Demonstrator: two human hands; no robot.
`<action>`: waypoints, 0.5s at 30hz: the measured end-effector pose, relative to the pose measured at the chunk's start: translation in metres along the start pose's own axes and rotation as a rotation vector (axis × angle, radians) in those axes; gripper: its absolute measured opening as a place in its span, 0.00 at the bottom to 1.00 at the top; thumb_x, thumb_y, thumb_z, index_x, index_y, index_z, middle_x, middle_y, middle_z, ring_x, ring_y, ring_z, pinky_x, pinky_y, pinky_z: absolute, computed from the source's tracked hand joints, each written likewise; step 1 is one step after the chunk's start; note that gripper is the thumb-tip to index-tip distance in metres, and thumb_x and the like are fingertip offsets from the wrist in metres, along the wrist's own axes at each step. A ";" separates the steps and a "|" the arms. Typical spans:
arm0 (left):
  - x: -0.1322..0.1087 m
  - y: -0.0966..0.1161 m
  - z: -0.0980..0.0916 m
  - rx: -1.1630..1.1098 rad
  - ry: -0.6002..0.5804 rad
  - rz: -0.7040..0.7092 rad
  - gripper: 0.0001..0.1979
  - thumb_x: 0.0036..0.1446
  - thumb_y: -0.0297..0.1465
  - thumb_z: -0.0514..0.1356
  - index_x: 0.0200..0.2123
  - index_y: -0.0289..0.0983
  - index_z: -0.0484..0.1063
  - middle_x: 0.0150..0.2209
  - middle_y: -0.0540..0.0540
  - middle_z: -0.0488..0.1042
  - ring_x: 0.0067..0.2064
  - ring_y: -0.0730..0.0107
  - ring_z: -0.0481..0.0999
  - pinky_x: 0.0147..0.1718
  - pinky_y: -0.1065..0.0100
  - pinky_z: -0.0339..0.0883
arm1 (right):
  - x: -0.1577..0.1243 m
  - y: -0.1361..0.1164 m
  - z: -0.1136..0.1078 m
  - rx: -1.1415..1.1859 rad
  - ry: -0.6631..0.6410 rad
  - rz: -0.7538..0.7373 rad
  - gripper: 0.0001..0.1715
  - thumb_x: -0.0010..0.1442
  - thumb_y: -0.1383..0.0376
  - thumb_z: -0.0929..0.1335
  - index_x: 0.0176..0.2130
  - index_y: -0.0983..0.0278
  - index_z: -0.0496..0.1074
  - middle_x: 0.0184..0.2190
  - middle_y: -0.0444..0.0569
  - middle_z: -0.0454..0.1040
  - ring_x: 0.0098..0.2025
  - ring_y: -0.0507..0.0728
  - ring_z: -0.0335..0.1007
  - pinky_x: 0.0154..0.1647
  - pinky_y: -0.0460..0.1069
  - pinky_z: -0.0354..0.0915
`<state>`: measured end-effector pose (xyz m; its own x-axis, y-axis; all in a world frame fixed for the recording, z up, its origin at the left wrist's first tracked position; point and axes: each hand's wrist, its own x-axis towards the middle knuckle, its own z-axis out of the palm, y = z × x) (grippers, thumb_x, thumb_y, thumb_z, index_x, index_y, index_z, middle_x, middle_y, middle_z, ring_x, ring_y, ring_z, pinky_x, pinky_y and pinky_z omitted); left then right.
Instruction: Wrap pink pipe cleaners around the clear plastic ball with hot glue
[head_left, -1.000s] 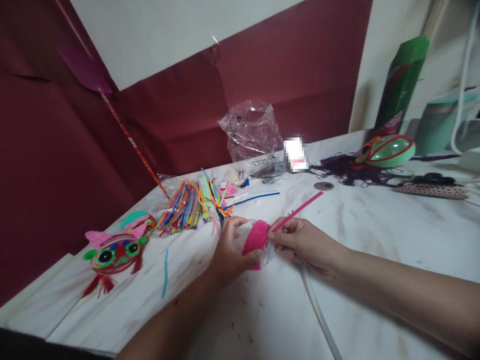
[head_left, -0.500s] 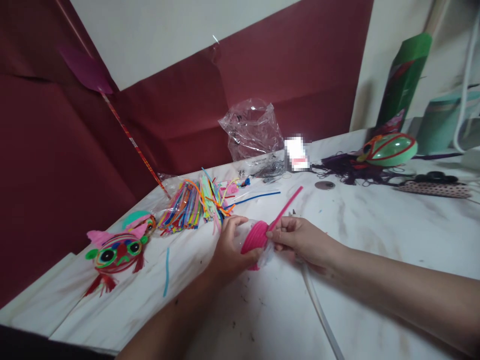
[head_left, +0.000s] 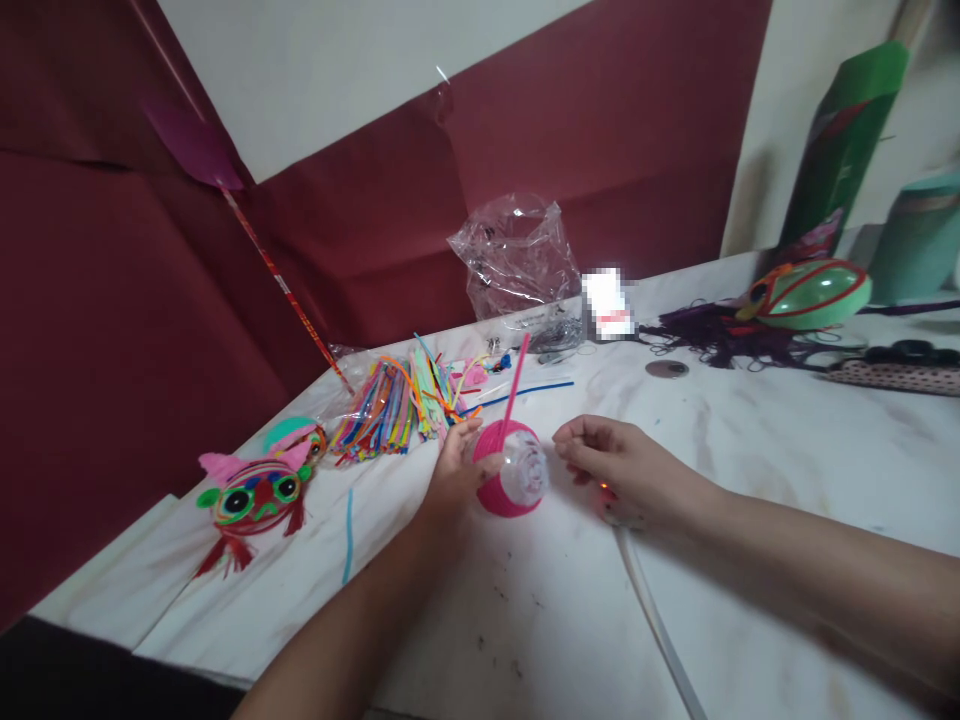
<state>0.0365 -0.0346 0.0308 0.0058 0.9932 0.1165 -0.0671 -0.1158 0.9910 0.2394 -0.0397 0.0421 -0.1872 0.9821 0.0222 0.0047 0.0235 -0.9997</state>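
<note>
While left fingers [head_left: 459, 438] clasp the pink-wound ball [head_left: 524, 470], right fingers [head_left: 576, 431] curl loosely, any hold unclear.

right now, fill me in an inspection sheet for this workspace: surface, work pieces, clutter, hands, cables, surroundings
Surface: white marbled table, dark specks near the front
Work pieces: clear ball wrapped in pink strip, a loose pink end pointing up
Clutter: bundle of coloured strips, plastic bag, face ornament
Hands: left hand holds the ball; right hand apart from it, grip unclear, small orange light beneath
Cables: pale cord running toward the viewer
Surroundings: dark red wall covering, green box
</note>
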 end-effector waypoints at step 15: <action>-0.005 -0.008 0.001 -0.178 -0.218 -0.041 0.36 0.35 0.36 0.73 0.48 0.42 0.62 0.50 0.42 0.74 0.52 0.49 0.74 0.46 0.56 0.70 | -0.002 0.017 -0.003 -0.274 -0.116 -0.168 0.29 0.44 0.59 0.70 0.48 0.61 0.69 0.44 0.54 0.75 0.37 0.60 0.75 0.40 0.56 0.70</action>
<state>0.0377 -0.0388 0.0226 0.2249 0.9685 0.1065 -0.2366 -0.0518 0.9702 0.2427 -0.0405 0.0255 -0.3184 0.9327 0.1694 0.2250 0.2479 -0.9423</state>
